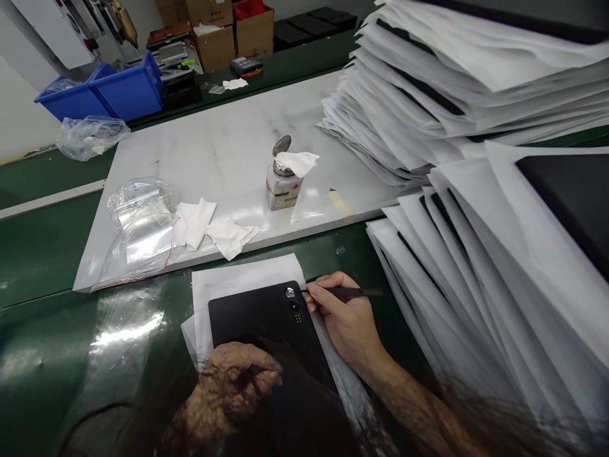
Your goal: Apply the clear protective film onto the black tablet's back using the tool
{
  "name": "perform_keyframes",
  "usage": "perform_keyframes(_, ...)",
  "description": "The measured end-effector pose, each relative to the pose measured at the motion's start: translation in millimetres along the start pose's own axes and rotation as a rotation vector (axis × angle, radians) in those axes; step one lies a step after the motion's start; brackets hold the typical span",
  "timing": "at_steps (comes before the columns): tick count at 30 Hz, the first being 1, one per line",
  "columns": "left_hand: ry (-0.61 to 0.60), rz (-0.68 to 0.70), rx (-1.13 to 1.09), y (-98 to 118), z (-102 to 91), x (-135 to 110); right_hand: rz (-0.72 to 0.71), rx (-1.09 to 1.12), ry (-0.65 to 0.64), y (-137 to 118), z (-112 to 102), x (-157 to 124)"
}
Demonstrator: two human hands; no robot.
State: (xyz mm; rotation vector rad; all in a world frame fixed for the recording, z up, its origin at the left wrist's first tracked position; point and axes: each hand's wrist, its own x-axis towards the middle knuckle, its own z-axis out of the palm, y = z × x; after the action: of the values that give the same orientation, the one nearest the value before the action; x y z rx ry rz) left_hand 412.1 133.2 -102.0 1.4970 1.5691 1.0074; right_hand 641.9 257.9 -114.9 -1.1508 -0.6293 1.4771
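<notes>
Pinching a thin dark stylus-like tool [349, 292] in our right hand [349, 324], we have the grip closed on its shaft with thumb and forefinger, and its fine tip rests at the round camera ring [290, 292] near the top edge of a black tablet back panel [266, 336]. Our left hand [233, 387] sits curled on the panel's lower part at about 7 o'clock from the tool tip; its fingers are bent in, but we cannot tell whether they hold anything.

The panel lies on a white paper sheet [228, 279] on the green tabletop [42, 254]. At 12 o'clock stands a small solvent dispenser bottle [283, 187] with a wipe draped over its cap, on a white board [228, 139]. At 10 o'clock lie crumpled wipes [209, 228] and clear plastic bags [137, 235].

At 2 to 4 o'clock, two tall stacks of paper-wrapped panels [476, 95] crowd the edge. We judge this one panel to be mid-work at its lens ring; which stack is finished we cannot tell.
</notes>
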Motion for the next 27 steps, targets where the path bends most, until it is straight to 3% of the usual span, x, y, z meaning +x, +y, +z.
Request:
perform_keyframes(4, -0.161, -0.043, 0.062, -8.3, -7.5, -3.0, -0.007, -0.016, 0.005, 1.5, -0.3, 0.2)
perform_keyframes(15, -0.273, -0.101, 0.038, -15.5, -15.9, -0.9, -0.059, -0.056, -0.022, 3.0, -4.5, -1.0)
perform_keyframes(21, -0.191, -0.092, 0.022, -4.2, -11.8, 0.5, -0.119, -0.078, -0.06, 6.9, -8.5, 0.4)
perform_keyframes(27, -0.03, -0.061, 0.003, -4.9, 3.5, -6.0, -0.29, -0.152, -0.131, 3.6, -25.2, 7.2)
